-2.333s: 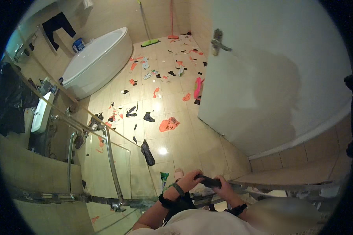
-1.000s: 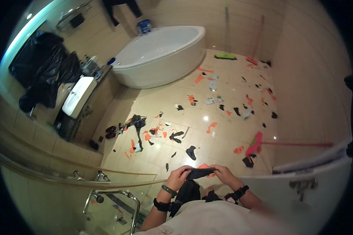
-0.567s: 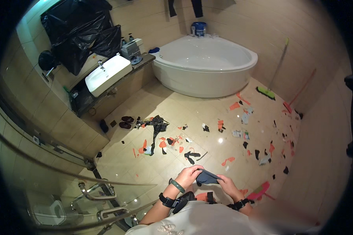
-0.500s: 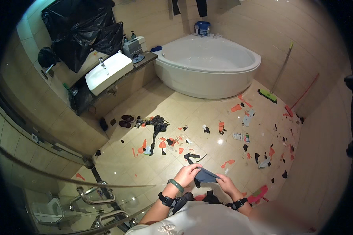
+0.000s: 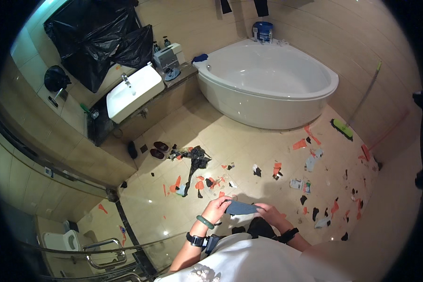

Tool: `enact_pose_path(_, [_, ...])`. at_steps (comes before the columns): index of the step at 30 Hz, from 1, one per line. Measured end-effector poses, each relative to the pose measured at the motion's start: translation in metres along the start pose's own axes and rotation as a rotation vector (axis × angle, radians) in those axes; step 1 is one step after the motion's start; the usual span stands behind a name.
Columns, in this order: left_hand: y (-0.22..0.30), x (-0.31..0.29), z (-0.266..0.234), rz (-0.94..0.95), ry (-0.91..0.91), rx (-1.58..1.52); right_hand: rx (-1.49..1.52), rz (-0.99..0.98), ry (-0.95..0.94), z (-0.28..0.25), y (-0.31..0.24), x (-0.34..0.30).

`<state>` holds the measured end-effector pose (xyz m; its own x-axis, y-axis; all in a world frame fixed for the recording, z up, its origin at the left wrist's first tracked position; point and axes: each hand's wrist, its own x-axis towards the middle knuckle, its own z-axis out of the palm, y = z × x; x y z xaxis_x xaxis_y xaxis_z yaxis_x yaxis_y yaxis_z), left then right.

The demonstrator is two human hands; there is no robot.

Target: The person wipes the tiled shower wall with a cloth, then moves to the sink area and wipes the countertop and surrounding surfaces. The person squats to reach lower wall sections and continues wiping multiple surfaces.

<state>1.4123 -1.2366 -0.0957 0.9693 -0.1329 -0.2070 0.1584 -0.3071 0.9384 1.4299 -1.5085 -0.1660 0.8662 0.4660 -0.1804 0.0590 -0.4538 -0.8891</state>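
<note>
A grey-blue piece of cloth point(image 5: 242, 208) is stretched between my two hands in front of my body. My left hand point(image 5: 214, 210), below a green bangle, pinches its left end. At the other end, my right hand point(image 5: 271, 215) is closed on the narrow right tip. The cloth hangs with a slightly curved lower edge, and I cannot tell what garment or rag it is. Below and beyond it, orange, black and pale scraps lie over the tiled floor, with a larger crumpled black plastic piece point(image 5: 198, 160) farther left.
A white corner bathtub point(image 5: 268, 108) stands at the back, a white sink point(image 5: 132, 94) at the left. A green-headed broom point(image 5: 341, 129) and a red tool point(image 5: 365, 152) lean by the right wall. Dark slippers point(image 5: 158, 151) lie near the counter. A glass door with metal handles point(image 5: 105, 254) is at the lower left.
The view has turned, so the room sits farther right in the picture. The cloth was slanting down to the right and is now nearly level, still held at both ends.
</note>
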Motion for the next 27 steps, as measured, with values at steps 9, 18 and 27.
enact_pose_path(9, [0.045,0.116,0.036,-0.142,0.059,0.026,0.026,0.034,-0.179,-0.127,0.026,0.101])
enact_pose_path(18, [0.044,0.198,0.004,-0.187,0.086,-0.006,0.125,0.066,-0.254,-0.143,0.044,0.186])
enact_pose_path(27, [0.023,0.344,-0.068,-0.152,-0.016,-0.061,-0.009,0.101,-0.170,-0.171,0.035,0.311])
